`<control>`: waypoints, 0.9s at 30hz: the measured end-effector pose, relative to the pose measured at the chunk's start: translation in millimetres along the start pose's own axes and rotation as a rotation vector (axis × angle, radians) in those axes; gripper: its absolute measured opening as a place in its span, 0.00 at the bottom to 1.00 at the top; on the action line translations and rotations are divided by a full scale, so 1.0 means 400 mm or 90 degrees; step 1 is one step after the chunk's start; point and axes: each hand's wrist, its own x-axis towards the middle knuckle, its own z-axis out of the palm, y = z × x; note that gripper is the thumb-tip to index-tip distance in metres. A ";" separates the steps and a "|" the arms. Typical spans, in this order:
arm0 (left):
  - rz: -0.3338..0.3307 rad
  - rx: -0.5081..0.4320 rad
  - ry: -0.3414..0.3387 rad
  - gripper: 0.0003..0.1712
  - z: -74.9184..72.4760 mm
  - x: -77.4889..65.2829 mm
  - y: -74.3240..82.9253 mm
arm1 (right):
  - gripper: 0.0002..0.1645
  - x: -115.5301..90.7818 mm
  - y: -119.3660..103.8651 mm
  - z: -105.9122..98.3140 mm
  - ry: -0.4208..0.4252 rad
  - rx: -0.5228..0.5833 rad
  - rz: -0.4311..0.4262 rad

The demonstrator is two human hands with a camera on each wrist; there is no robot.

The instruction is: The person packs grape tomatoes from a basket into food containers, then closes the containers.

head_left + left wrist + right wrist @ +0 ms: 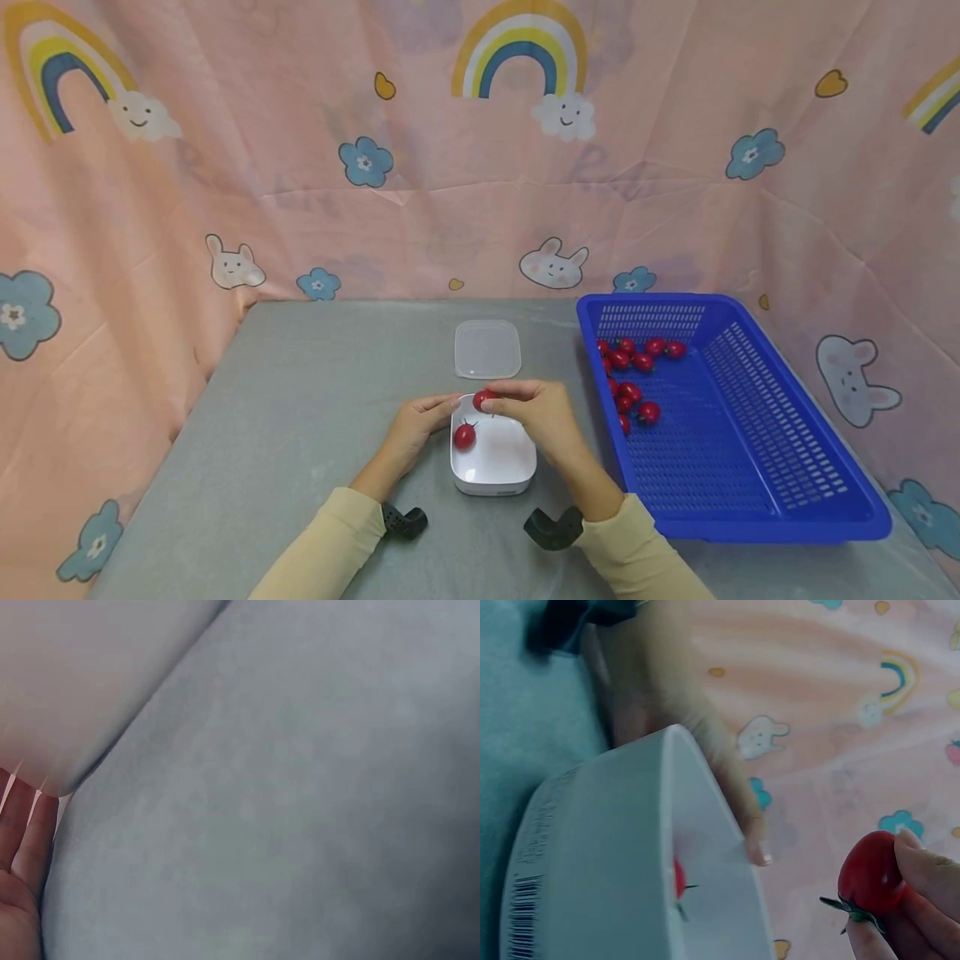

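Note:
A white plastic food container stands without a lid on the grey table. One cherry tomato with a green calyx lies inside it, towards the left side. My left hand holds the container at its far left corner; in the right wrist view the thumb reaches over the rim. Its fingers lie along the outer wall in the left wrist view. Over the far part of the container, my right hand pinches a second cherry tomato between thumb and fingers, calyx downward in the right wrist view.
To the right is a blue plastic basket with several cherry tomatoes along its left side. A clear square lid lies on the table beyond the container. Behind hangs a pink printed curtain.

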 end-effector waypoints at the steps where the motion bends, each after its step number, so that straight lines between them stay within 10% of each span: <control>1: 0.000 -0.001 0.000 0.19 0.000 0.000 0.000 | 0.15 0.003 0.007 0.005 0.004 -0.003 0.000; 27: 0.015 -0.010 -0.004 0.19 0.000 -0.003 0.005 | 0.14 0.041 0.107 0.105 0.077 -0.126 -0.043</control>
